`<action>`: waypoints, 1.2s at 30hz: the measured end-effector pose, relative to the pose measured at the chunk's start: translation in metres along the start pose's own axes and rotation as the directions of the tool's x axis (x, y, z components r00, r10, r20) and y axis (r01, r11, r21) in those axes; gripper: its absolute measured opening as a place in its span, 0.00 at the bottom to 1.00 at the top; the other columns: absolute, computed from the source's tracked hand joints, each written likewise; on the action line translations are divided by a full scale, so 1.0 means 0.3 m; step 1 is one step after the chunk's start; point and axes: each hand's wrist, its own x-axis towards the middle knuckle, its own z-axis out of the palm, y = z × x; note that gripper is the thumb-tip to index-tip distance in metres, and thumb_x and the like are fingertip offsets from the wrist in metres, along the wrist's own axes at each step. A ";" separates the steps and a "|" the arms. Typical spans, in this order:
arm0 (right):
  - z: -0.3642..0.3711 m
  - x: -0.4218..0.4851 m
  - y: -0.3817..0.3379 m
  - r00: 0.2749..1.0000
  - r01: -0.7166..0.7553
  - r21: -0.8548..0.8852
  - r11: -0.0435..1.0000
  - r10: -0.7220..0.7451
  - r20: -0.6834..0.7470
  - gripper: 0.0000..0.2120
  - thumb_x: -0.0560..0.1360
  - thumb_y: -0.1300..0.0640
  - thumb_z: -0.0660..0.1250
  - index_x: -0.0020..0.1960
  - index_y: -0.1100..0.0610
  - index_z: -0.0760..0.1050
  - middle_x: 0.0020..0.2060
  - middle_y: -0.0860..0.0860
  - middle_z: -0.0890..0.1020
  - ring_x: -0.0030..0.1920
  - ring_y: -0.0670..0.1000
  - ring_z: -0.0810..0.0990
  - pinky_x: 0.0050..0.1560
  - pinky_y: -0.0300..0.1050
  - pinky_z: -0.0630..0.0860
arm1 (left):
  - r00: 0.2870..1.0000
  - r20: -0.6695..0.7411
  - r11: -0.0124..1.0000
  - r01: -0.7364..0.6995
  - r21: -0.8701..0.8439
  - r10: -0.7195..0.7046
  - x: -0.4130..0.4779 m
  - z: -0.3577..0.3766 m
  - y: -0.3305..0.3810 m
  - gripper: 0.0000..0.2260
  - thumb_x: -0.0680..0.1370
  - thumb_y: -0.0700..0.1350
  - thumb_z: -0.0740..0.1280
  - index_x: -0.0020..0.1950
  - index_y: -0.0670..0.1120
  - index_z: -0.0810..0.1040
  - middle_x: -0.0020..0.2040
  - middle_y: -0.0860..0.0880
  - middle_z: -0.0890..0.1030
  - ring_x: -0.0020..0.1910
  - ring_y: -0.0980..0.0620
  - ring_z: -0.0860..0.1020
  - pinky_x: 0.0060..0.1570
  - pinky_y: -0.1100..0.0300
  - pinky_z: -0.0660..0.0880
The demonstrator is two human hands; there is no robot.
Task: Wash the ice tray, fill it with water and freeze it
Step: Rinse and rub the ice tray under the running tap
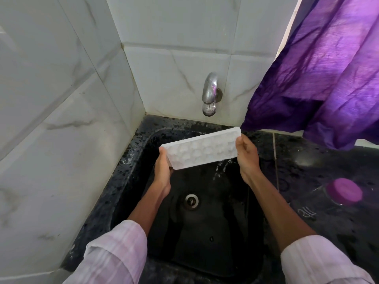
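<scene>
Ice tray (200,148): white, oblong, rounded corners, rows of shallow rounded cups on the face turned to the camera; held in the air by its two short ends, tilted, the right-hand end higher and farther off than the left-hand end

Left hand (163,173): wrapped round the near, lower end of the tray, fingers curled over its corner

Right hand (247,156): clasping the far, upper end, thumb along the edge, the other fingers hidden behind the tray

Water (220,167): thin drops and splashes falling from the tray's lower edge, just inward of the right-hand grip

Sink (131,160): black speckled stone, deep, rectangular, wet; straight below both grips

Drain (191,200): round, metal-ringed, below the tray and between the two wrists

Tap (210,93): curved, chromed, on the wall above and beyond the tray, nearer the right-hand grip

Wall tiles (61,99): white, glossy, grey-veined; beyond the tray and outward of the left hand

Counter (297,160): dark, speckled, wet; outward of the right hand

Bottle (344,191): clear, purple cap, lying on the counter, well apart from the right-hand grip

Curtain (317,78): purple, creased, sheeny; hanging above the counter, outward of the right hand

Sleeves (119,249): pale pink check, rolled back at both forearms
</scene>
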 end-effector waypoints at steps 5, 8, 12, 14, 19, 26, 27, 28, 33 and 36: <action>-0.031 -0.018 -0.016 0.990 0.134 0.007 0.991 -0.135 0.050 0.12 0.84 0.56 0.59 0.63 0.53 0.79 0.53 0.43 0.85 0.54 0.39 0.82 0.55 0.35 0.77 | 0.998 0.026 0.990 -0.052 -0.132 0.056 -0.010 0.013 0.011 0.24 0.82 0.66 0.49 0.56 0.55 0.80 0.47 0.60 0.86 0.45 0.65 0.83 0.37 0.71 0.78; -0.035 -0.023 -0.007 0.985 0.167 -0.013 0.986 -0.166 0.055 0.12 0.84 0.56 0.60 0.63 0.54 0.79 0.57 0.45 0.84 0.59 0.44 0.81 0.62 0.42 0.76 | 0.997 0.012 0.990 -0.078 -0.118 0.080 -0.009 0.009 0.008 0.22 0.82 0.66 0.51 0.55 0.55 0.80 0.49 0.61 0.85 0.49 0.66 0.82 0.44 0.71 0.76; -0.019 -0.020 -0.020 0.979 0.201 -0.028 0.979 -0.200 0.038 0.14 0.84 0.61 0.59 0.63 0.50 0.79 0.57 0.41 0.83 0.60 0.40 0.79 0.63 0.38 0.74 | 0.991 -0.025 0.979 -0.135 -0.152 0.133 -0.015 0.000 0.003 0.19 0.83 0.60 0.55 0.55 0.50 0.81 0.55 0.55 0.85 0.61 0.57 0.79 0.57 0.63 0.72; -0.008 -0.021 -0.031 0.978 0.207 -0.013 0.978 -0.206 0.035 0.15 0.84 0.61 0.59 0.63 0.47 0.78 0.57 0.37 0.82 0.60 0.37 0.78 0.62 0.32 0.73 | 0.987 -0.036 0.968 -0.162 -0.190 0.158 -0.019 0.001 0.006 0.19 0.83 0.58 0.56 0.55 0.49 0.81 0.55 0.54 0.85 0.63 0.54 0.78 0.58 0.61 0.72; -0.003 -0.023 -0.032 0.974 0.224 -0.003 0.975 -0.224 0.032 0.15 0.83 0.60 0.60 0.63 0.46 0.78 0.59 0.38 0.82 0.64 0.39 0.76 0.67 0.38 0.71 | 0.967 -0.033 0.945 -0.256 -0.203 0.255 -0.020 -0.002 0.021 0.17 0.84 0.55 0.55 0.49 0.52 0.82 0.54 0.54 0.86 0.63 0.53 0.78 0.65 0.58 0.70; -0.002 -0.057 -0.015 0.970 0.237 -0.029 0.971 -0.238 -0.045 0.17 0.82 0.64 0.61 0.60 0.43 0.79 0.62 0.46 0.81 0.64 0.42 0.77 0.70 0.44 0.72 | 0.911 -0.022 0.883 -0.404 -0.237 0.411 0.000 -0.021 0.024 0.18 0.85 0.47 0.52 0.53 0.46 0.82 0.58 0.50 0.84 0.63 0.53 0.79 0.63 0.60 0.73; 0.000 -0.063 -0.012 0.971 0.232 -0.038 0.972 -0.234 -0.048 0.16 0.82 0.64 0.61 0.61 0.47 0.79 0.60 0.45 0.82 0.63 0.41 0.78 0.69 0.43 0.72 | 0.905 -0.019 0.878 -0.417 -0.233 0.425 -0.001 -0.021 0.023 0.18 0.85 0.46 0.52 0.53 0.47 0.82 0.59 0.50 0.84 0.63 0.53 0.79 0.64 0.59 0.72; 0.001 -0.068 -0.011 0.972 0.228 -0.050 0.972 -0.231 -0.050 0.15 0.82 0.64 0.61 0.62 0.49 0.79 0.59 0.43 0.82 0.62 0.40 0.78 0.67 0.40 0.73 | 0.900 -0.019 0.875 -0.427 -0.229 0.435 -0.002 -0.022 0.021 0.18 0.85 0.46 0.52 0.52 0.47 0.82 0.60 0.49 0.83 0.64 0.51 0.78 0.66 0.57 0.72; 0.002 -0.095 -0.018 0.979 0.199 -0.083 0.977 -0.202 -0.032 0.15 0.81 0.65 0.62 0.63 0.51 0.79 0.56 0.40 0.82 0.59 0.37 0.79 0.63 0.33 0.73 | 0.905 -0.010 0.887 -0.418 -0.195 0.425 -0.018 -0.022 0.037 0.15 0.78 0.47 0.55 0.51 0.45 0.80 0.63 0.44 0.79 0.64 0.47 0.76 0.68 0.52 0.69; -0.009 -0.109 -0.012 0.985 0.172 -0.103 0.980 -0.173 0.005 0.14 0.80 0.65 0.65 0.62 0.52 0.80 0.55 0.39 0.82 0.58 0.36 0.79 0.61 0.33 0.75 | 0.913 -0.010 0.895 -0.402 -0.194 0.408 -0.039 -0.027 0.042 0.14 0.71 0.44 0.57 0.50 0.44 0.78 0.61 0.45 0.80 0.56 0.51 0.78 0.56 0.58 0.75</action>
